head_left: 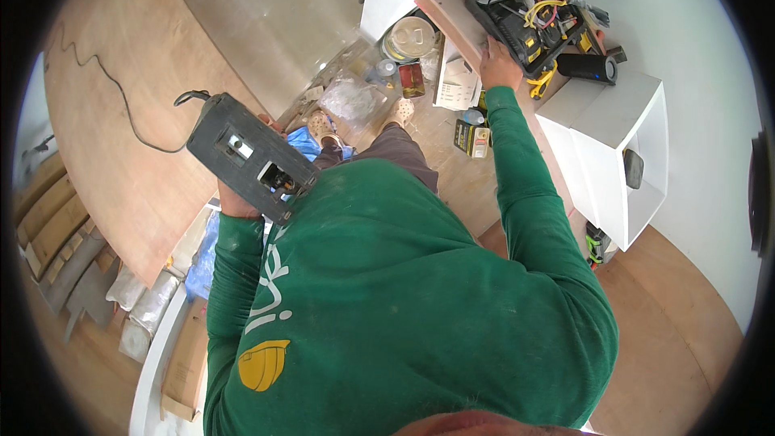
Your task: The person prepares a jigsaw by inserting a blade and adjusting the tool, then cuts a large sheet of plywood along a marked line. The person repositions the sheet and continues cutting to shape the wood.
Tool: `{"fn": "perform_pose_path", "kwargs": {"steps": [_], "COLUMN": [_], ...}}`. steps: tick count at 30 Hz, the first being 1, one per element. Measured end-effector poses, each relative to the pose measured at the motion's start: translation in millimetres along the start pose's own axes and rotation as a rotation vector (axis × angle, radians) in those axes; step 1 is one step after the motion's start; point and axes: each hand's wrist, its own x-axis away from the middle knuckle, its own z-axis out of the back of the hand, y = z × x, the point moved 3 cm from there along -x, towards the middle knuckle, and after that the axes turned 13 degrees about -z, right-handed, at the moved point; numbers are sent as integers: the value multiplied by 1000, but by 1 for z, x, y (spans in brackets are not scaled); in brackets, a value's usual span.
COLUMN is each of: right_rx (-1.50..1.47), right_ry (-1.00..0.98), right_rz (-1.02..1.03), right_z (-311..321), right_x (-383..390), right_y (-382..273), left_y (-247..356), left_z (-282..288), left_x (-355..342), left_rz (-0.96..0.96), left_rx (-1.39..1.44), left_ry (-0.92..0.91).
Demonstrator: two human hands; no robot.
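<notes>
Fingers [273, 123] of the left hand [236, 198] grip the tool [254, 163] from beneath, mostly hidden by it. Tool lies directly over that hand, ahead and left of the green shirt [404, 274]; long axis slants upper left to lower right. Left hand nearer; right hand [502, 71] well apart, at the black tray [507, 34], finger closure there cannot be told. Tool: dark grey, boxy, scuffed, two openings in the visible face. Cord [123, 94] on board [121, 194] beyond.
</notes>
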Motion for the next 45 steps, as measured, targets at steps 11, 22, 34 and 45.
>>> {"fn": "perform_pose_path", "kwargs": {"steps": [11, 22, 34, 45], "right_rx": [-1194, -1252, -1650, -997], "right_ry": [-1004, -100, -241, 119], "right_rz": [485, 459, 532, 951], "right_z": [195, 308, 364, 429], "right_x": [110, 68, 28, -39], "right_y": [-212, -302, -288, -287], "left_y": [-18, 81, 102, 107], "left_z": [-46, -185, -230, -238], "left_x": [-69, -119, -116, -108], "left_rz": [95, -16, -165, -111], "left_rx": [280, 374, 138, 101], "left_ry": [-67, -634, -468, -494]}}
